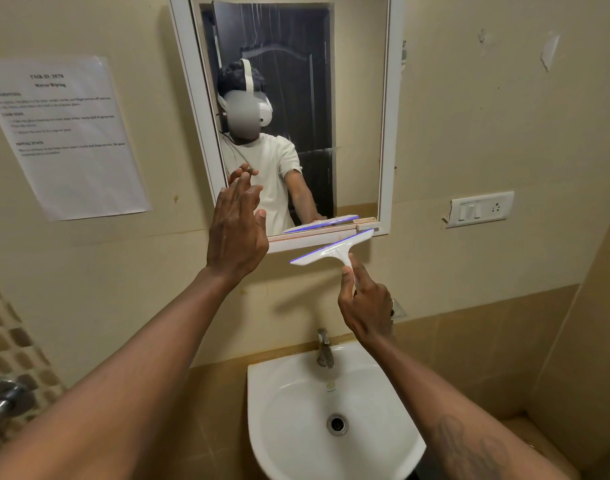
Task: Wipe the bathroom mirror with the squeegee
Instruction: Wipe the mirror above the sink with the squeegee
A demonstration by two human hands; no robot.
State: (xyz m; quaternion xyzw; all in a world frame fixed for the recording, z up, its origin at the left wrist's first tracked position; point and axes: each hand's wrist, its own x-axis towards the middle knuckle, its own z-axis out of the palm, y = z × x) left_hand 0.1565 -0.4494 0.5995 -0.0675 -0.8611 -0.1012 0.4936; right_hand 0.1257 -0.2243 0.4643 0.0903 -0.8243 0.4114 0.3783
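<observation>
The bathroom mirror (352, 98) hangs on the wall in a white frame, with faint streaks on its upper glass. My right hand (366, 303) grips the handle of a white squeegee (331, 251) with a blue blade edge. The squeegee is tilted and sits just below the mirror's bottom edge, by the small shelf there. My left hand (236, 233) is raised flat with fingers apart at the mirror's lower left corner, holding nothing. Whether it touches the glass I cannot tell.
A white sink (272, 393) with a metal tap (325, 348) is directly below. A printed sheet (68, 133) is stuck on the wall at left. A switch plate (480, 209) sits right of the mirror. A chrome fitting (2, 400) pokes out at far left.
</observation>
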